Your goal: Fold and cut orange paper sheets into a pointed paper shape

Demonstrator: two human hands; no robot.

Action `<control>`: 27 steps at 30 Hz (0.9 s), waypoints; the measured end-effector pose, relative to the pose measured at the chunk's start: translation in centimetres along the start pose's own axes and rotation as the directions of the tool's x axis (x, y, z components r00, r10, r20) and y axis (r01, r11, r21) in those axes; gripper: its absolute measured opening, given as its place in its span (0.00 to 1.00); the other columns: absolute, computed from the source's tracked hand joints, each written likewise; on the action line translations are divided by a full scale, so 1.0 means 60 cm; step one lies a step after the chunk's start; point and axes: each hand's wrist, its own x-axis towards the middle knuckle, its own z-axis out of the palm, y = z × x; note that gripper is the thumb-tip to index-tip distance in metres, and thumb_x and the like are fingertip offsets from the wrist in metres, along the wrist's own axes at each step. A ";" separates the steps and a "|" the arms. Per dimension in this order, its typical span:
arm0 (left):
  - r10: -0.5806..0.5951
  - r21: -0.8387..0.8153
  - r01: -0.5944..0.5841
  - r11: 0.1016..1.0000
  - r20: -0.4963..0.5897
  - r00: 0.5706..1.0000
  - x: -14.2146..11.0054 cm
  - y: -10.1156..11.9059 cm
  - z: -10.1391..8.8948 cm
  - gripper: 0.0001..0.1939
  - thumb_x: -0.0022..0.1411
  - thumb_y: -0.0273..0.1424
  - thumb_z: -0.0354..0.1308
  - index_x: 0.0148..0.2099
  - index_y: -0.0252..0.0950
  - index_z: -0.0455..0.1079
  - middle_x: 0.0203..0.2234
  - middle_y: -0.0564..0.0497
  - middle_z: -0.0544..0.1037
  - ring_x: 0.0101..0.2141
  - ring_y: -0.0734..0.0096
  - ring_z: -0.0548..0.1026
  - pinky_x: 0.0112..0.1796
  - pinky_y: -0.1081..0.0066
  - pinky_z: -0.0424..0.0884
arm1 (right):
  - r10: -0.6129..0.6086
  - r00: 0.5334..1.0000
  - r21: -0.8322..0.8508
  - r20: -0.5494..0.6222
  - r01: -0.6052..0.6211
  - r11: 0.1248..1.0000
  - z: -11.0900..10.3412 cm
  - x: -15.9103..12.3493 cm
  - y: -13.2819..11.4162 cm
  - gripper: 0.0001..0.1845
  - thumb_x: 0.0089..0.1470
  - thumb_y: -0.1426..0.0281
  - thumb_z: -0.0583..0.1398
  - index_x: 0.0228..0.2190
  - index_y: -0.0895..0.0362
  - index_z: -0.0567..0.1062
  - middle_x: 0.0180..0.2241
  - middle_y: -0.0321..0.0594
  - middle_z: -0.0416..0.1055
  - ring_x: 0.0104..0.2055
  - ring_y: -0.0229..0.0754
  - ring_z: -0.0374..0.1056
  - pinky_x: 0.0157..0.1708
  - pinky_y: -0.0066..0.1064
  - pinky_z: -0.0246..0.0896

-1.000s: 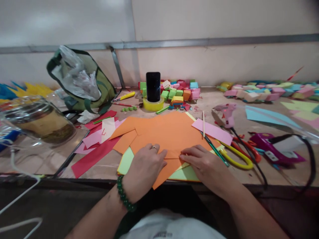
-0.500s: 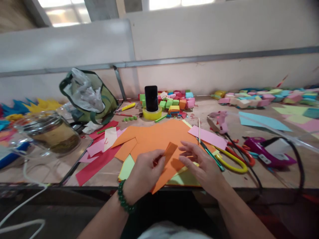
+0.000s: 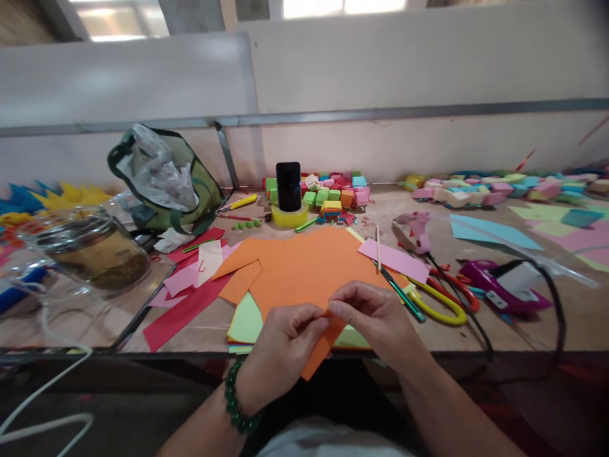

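My left hand, with a green bead bracelet at the wrist, pinches a piece of orange paper between thumb and forefinger. My right hand pinches the same paper from the other side, and the fingertips of both hands nearly meet. The fingers hide its upper edge and any fold there. Beyond the hands a large orange paper sheet lies flat on the table. Pale green sheets show beneath it near the front edge.
Right of the hands lie yellow-handled scissors, green pencils, a pink paper strip, a pink glue gun and its cord. A phone stands in a tape roll. A glass jar and bag stand left.
Both hands lay on the orange paper; then the left lifted a folded orange piece while the right hand's fingers were apart. Now the right hand has closed on the paper beside the left.
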 end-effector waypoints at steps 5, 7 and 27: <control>-0.055 0.076 0.052 0.996 0.039 0.998 -0.010 0.016 -0.016 0.15 0.62 0.34 0.53 0.25 0.33 0.68 0.17 0.55 0.71 0.20 0.79 0.64 0.21 0.78 0.57 | -0.042 0.991 0.054 -0.131 0.049 0.997 0.009 -0.004 0.005 0.06 0.46 0.68 0.66 0.22 0.56 0.77 0.21 0.34 0.72 0.23 0.34 0.65 0.25 0.25 0.63; -0.073 0.081 0.069 0.994 0.040 0.997 -0.017 0.020 -0.026 0.16 0.62 0.34 0.53 0.24 0.33 0.67 0.16 0.55 0.71 0.20 0.79 0.65 0.21 0.79 0.58 | -0.049 0.982 0.092 -0.182 0.067 0.993 0.007 -0.004 0.009 0.06 0.45 0.68 0.66 0.21 0.56 0.76 0.20 0.34 0.72 0.23 0.35 0.65 0.24 0.26 0.63; 0.162 0.750 -0.022 0.661 -0.114 0.980 0.012 -0.047 -0.027 0.14 0.64 0.27 0.51 0.50 0.42 0.71 0.38 0.47 0.74 0.39 0.64 0.71 0.42 0.64 0.68 | -0.057 0.998 -0.786 -0.040 0.004 0.618 0.003 0.046 0.040 0.10 0.54 0.64 0.57 0.26 0.55 0.73 0.26 0.37 0.72 0.28 0.40 0.67 0.28 0.31 0.57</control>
